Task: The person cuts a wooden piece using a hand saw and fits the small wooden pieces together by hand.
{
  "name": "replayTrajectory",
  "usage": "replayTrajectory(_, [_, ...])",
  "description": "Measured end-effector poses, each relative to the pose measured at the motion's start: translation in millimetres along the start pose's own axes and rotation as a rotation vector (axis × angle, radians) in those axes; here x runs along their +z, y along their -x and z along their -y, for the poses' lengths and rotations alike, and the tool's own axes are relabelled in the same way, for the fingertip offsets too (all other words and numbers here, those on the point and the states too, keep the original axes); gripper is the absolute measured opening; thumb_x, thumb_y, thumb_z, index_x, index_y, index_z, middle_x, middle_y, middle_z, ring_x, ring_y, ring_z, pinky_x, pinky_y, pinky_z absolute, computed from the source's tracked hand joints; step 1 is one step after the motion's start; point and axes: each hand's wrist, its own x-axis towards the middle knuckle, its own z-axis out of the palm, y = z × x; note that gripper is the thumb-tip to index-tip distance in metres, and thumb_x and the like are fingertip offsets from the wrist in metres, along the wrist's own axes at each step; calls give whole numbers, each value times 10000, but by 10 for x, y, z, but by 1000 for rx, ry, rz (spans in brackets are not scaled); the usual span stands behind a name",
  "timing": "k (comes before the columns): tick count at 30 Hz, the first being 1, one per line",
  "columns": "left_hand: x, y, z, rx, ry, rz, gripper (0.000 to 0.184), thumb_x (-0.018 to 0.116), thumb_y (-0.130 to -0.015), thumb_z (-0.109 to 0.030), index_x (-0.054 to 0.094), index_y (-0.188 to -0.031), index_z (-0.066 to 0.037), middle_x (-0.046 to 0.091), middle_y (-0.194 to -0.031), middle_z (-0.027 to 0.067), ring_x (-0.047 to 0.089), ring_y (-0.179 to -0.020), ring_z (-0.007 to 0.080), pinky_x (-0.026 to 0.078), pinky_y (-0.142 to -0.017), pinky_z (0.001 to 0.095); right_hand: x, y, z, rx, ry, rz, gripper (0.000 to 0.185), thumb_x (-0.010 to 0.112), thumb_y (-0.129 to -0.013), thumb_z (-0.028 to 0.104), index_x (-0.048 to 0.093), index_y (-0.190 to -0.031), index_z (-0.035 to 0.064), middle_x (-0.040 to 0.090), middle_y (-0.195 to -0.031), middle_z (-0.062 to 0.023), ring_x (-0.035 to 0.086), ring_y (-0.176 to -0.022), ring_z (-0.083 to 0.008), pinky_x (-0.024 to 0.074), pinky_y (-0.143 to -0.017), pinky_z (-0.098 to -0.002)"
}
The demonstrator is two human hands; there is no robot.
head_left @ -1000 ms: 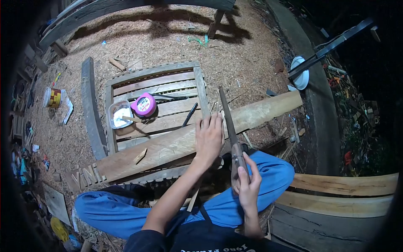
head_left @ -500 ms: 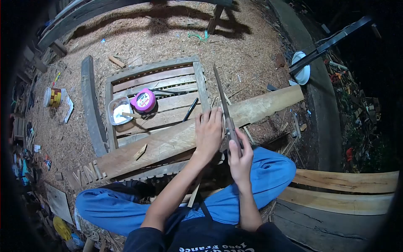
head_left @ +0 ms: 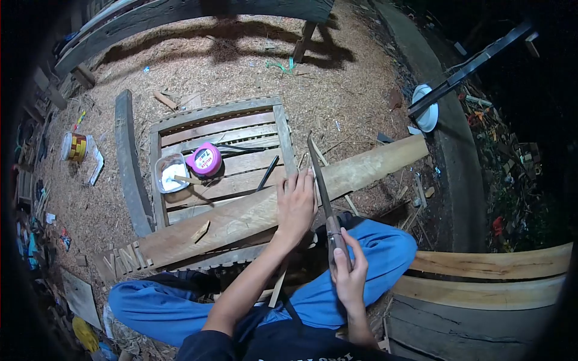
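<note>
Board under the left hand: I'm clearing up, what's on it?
Strips at its left end and a scrap further along. The left hand and saw cross its middle; what they cover cannot be seen.

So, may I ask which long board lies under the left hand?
The board slanting across the slatted frame; the grey board left of the frame and the lower-right boards lie away from the left hand.

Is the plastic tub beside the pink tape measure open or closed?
Open: no lid covers the tub; white stuff shows inside, and a stick pokes out.
</note>
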Motion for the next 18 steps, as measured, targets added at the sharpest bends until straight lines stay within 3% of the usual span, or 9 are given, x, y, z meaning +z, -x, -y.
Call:
replayTrajectory(2, [-7,-1,16,6,-35,4,482,642,-903,-167,575,-1349,1,627,-1328,126,545,-1273,292,372,-1087,463,99,-66,20,-125,85,-38,427,629,-1047,151,568,-1412,-64,662,-1319,-147,622,-1175,-185,493,-1015,-318])
replayTrajectory(4, [-19,37,-23,22,-64,1,483,645,-901,-171,577,-1348,0,627,-1332,125,546,-1270,292,373,-1082,461,245,-439,-7,27,-3,-18,429,627,-1046,148,566,-1414,-64,651,-1333,-148,621,-1174,-190,491,-1018,-324])
replayTrajectory(6, [-47,3,2,20,-21,-16,478,647,-898,-162,582,-1342,-1,629,-1334,125,548,-1266,289,377,-1075,459,229,-434,35,-26,90,14,426,624,-1047,148,568,-1408,-71,653,-1340,-158,620,-1202,-195,486,-1035,-328])
replayTrajectory(9, [-8,-7,-3,9,-33,-13,450,638,-906,-153,592,-1329,-4,634,-1323,124,552,-1259,286,379,-1073,459,-34,106,-30,62,-44,-21,429,610,-1047,132,556,-1411,-88,636,-1387,-182,595,-1293,-221,465,-1081,-336])
replayTrajectory(13, [-31,16,-3,6,-12,9,439,631,-919,-166,597,-1326,-5,630,-1324,118,552,-1254,276,371,-1086,459,160,-173,93,-58,96,8,421,609,-1053,148,560,-1407,-74,649,-1355,-167,616,-1220,-194,488,-1033,-321])
replayTrajectory(14, [-43,6,-7,-6,9,14,462,629,-912,-173,594,-1341,-5,619,-1348,111,542,-1272,265,352,-1110,463,216,-353,48,4,55,-5,417,606,-1056,152,561,-1407,-67,654,-1339,-160,621,-1186,-183,493,-1014,-318])
replayTrajectory(16, [-20,-17,9,1,-5,-8,469,634,-917,-179,590,-1349,-4,623,-1341,110,549,-1263,262,352,-1107,461,196,-409,45,51,15,5,423,609,-1050,139,557,-1410,-76,648,-1354,-171,612,-1228,-197,486,-1033,-321])
replayTrajectory(18, [7,-8,4,-1,4,-52,362,612,-966,-156,605,-1295,-5,647,-1276,124,573,-1214,285,396,-1051,450,7,-43,-42,36,5,4,426,613,-1046,133,557,-1409,-82,648,-1356,-177,607,-1248,-207,482,-1044,-327])
